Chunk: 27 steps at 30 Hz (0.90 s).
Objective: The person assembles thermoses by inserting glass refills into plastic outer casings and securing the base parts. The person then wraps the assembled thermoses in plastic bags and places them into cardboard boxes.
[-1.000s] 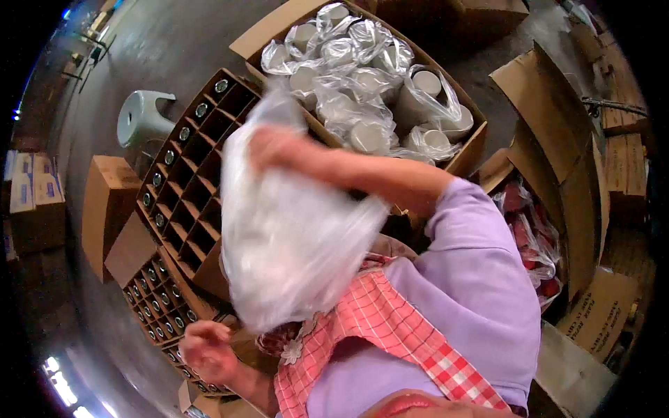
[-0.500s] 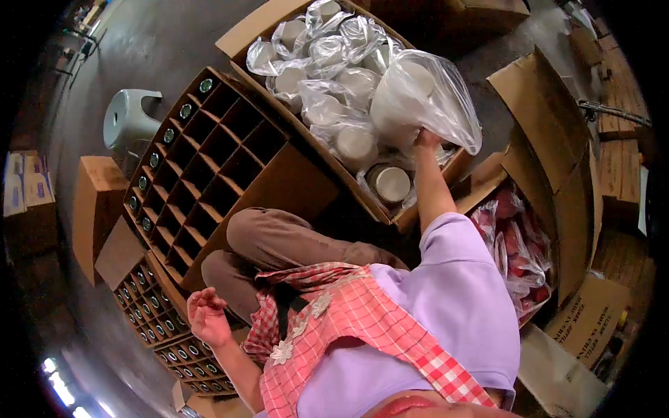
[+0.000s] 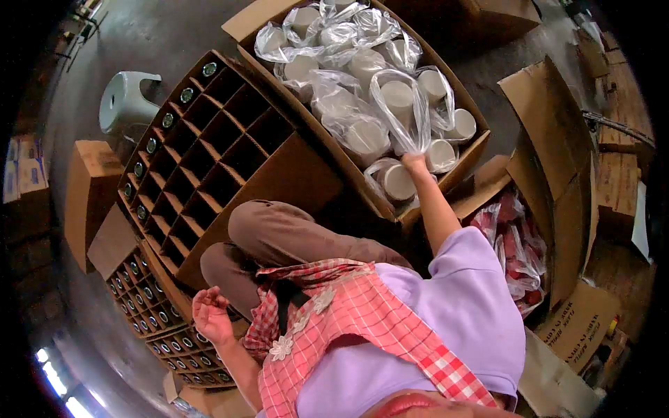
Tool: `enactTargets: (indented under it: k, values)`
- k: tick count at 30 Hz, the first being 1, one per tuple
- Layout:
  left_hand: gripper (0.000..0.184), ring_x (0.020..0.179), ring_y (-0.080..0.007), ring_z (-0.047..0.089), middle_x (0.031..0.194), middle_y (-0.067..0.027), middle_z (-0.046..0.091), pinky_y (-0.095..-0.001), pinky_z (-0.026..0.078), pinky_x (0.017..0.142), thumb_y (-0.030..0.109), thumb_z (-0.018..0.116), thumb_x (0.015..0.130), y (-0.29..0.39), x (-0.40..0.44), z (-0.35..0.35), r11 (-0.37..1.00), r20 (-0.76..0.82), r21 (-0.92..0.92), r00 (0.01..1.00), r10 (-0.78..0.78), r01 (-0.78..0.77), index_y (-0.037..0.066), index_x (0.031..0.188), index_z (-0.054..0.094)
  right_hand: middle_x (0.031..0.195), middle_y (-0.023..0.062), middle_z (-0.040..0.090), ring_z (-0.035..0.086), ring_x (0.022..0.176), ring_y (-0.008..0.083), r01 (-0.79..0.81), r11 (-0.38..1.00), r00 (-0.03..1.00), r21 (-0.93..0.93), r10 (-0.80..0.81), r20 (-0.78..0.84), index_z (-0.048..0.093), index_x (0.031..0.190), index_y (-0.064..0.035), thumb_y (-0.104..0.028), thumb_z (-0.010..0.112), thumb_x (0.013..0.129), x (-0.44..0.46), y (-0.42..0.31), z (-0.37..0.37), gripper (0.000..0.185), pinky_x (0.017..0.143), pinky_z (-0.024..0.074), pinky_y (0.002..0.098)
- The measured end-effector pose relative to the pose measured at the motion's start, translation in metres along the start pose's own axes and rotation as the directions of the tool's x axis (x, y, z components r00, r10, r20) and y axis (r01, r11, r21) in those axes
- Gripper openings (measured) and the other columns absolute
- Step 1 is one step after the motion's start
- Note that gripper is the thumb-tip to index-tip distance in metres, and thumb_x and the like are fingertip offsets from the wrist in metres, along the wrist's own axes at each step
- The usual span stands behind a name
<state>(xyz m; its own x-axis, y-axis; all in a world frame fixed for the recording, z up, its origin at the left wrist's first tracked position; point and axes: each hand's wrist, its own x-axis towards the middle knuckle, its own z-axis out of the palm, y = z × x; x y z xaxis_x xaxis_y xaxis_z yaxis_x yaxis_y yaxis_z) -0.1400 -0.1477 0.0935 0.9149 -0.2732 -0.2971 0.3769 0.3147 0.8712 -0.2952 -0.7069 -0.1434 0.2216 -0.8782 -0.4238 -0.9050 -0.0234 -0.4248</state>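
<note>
My right hand (image 3: pixel 416 164) grips the gathered neck of a clear plastic bag (image 3: pixel 418 139). Inside it, a white cylinder (image 3: pixel 398 96) stands among others in the open cardboard box (image 3: pixel 327 150). Next to my wrist, a bagged white cylinder (image 3: pixel 399 182) sits in the box's near corner. My left hand (image 3: pixel 212 317) is raised beside my knee, fingers loosely bent and apart, nothing in it.
A divided carton (image 3: pixel 268 177) to the left has round-topped items along its far-left row. Filled divided cartons (image 3: pixel 150 299) lie nearer. A box of bagged red items (image 3: pixel 514 244) is at right. A pale stool (image 3: pixel 125 103) stands behind.
The lifted, tilted bag with its white cylinder has come down among the others in the box. My right hand has moved slightly down and left; the left stays nearly still.
</note>
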Motion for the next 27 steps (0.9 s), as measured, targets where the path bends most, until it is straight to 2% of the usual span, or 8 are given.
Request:
enactTargets:
  k: [2,5,8,11,15,20,24,27]
  values:
    - [0.034,0.078,-0.0241,0.059,0.104,-0.0206,0.06,-0.0343,0.049,0.068,0.018,0.058,0.081,-0.002,0.003,-0.006,1.0,0.01,-0.016,1.0,-0.003,0.003,0.0,0.11,0.054,0.1,0.018,0.063,0.056,0.103,0.0333,-0.069,0.993,0.997,-0.093,0.071,0.023,0.063,0.097,0.0024,-0.021,0.058,0.078,-0.047,-0.038,-0.043,0.031,0.087,0.0435,0.0401]
    - [0.035,0.078,-0.0239,0.059,0.104,-0.0204,0.06,-0.0341,0.05,0.068,0.018,0.058,0.081,-0.003,0.008,-0.011,1.0,-0.054,-0.024,0.998,-0.014,0.013,-0.001,0.11,0.054,0.096,0.0185,0.064,0.059,0.097,0.0349,0.469,0.871,0.883,0.146,-0.467,-0.046,0.064,0.094,0.0015,-0.03,0.062,0.075,-0.075,-0.056,-0.053,0.037,0.084,0.0455,0.0401]
    - [0.035,0.077,-0.0237,0.059,0.103,-0.0199,0.061,-0.0338,0.05,0.069,0.02,0.06,0.08,-0.005,0.014,-0.004,0.999,-0.052,-0.015,0.997,-0.053,0.052,0.0,0.109,0.054,0.092,0.0163,0.065,0.061,0.086,0.0348,0.525,0.781,0.679,-0.337,-0.624,-0.387,0.063,0.093,0.0025,-0.035,0.069,0.072,-0.068,-0.078,-0.011,0.043,0.077,0.0473,0.0389]
    - [0.036,0.077,-0.0232,0.059,0.103,-0.0192,0.061,-0.0334,0.05,0.068,0.021,0.061,0.08,-0.002,0.01,0.001,0.999,0.025,-0.015,0.999,-0.029,0.029,0.001,0.109,0.054,0.087,0.0179,0.065,0.061,0.085,0.0352,0.18,0.973,0.977,-0.144,-0.159,0.144,0.065,0.09,0.0021,-0.037,0.067,0.074,-0.057,-0.1,-0.017,0.042,0.075,0.0472,0.0398]
    - [0.036,0.076,-0.0225,0.059,0.102,-0.0187,0.061,-0.0338,0.05,0.068,0.02,0.061,0.079,0.002,0.0,-0.011,0.988,-0.041,-0.151,0.999,-0.005,-0.001,0.001,0.109,0.054,0.08,0.0221,0.063,0.064,0.074,0.0325,0.399,0.909,0.89,-0.118,-0.415,-0.19,0.064,0.077,0.0052,-0.038,0.067,0.074,-0.052,-0.076,-0.01,0.043,0.066,0.0469,0.0424]
    - [0.031,0.075,-0.0228,0.06,0.101,-0.0188,0.062,-0.034,0.051,0.067,0.018,0.06,0.08,0.002,0.005,0.01,0.991,0.063,-0.137,0.998,0.005,0.004,0.001,0.106,0.056,0.08,0.0081,0.062,0.064,0.066,0.0233,-0.252,0.331,0.967,0.91,0.11,0.228,0.054,0.101,0.0003,-0.008,0.06,0.083,-0.058,-0.041,-0.003,0.021,0.049,0.0443,0.0329]
    - [0.031,0.074,-0.0235,0.062,0.099,-0.0204,0.063,-0.0345,0.052,0.066,0.016,0.061,0.079,-0.002,0.01,0.015,0.992,0.075,-0.127,0.997,0.017,-0.007,-0.001,0.105,0.057,0.088,0.0114,0.063,0.063,0.072,0.0263,0.281,0.774,0.948,0.568,-0.316,-0.039,0.052,0.105,0.0006,-0.009,0.065,0.077,-0.13,-0.087,-0.026,0.033,0.058,0.0482,0.0339]
    - [0.03,0.073,-0.0236,0.062,0.099,-0.0205,0.063,-0.0341,0.052,0.065,0.015,0.06,0.08,-0.002,0.01,0.017,0.988,0.047,-0.153,0.999,0.013,-0.006,-0.001,0.104,0.057,0.093,0.014,0.062,0.06,0.082,0.0304,0.78,0.623,0.588,-0.06,-0.762,-0.271,0.052,0.106,-0.0019,-0.011,0.068,0.071,-0.145,-0.114,-0.019,0.04,0.071,0.0493,0.0376]
